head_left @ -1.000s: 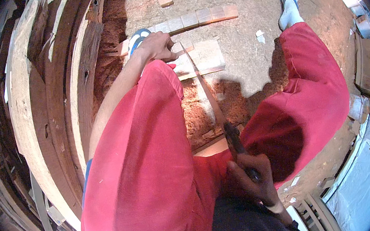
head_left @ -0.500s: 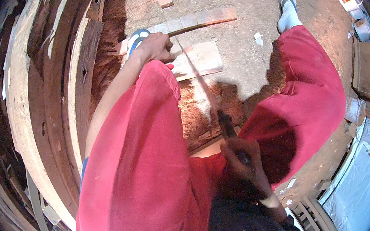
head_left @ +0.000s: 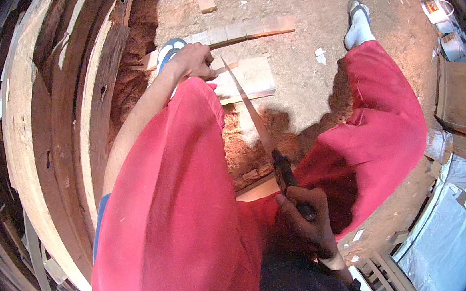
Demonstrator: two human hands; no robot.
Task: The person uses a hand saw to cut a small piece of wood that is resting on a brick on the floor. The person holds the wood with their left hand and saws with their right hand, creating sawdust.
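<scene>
My right hand point(head_left: 306, 209), low in the middle between my knees, is closed round the dark handle of a handsaw point(head_left: 250, 106). The saw's long narrow blade points up and away, its tip near my left hand. That left hand point(head_left: 195, 62) reaches past my left knee, its fingers bent down on a narrow wooden strip point(head_left: 230, 67); most of the strip is hidden under the hand. A pale flat board point(head_left: 254, 80) lies on the ground just beyond the blade. My left foot in a sandal point(head_left: 169, 50) is directly behind the left hand.
Several wooden blocks point(head_left: 237, 31) lie in a row beyond the board, with one loose block point(head_left: 206, 3) farther off. Long rough planks point(head_left: 59, 136) line the left side. White buckets point(head_left: 439, 10) and a silvery sheet point(head_left: 446, 224) are on the right. Sawdust point(head_left: 240, 162) covers the ground.
My right hand and the saw have shifted slightly, and the saw is sharper now. The left hand stays in place, while the whole view has moved a little.
</scene>
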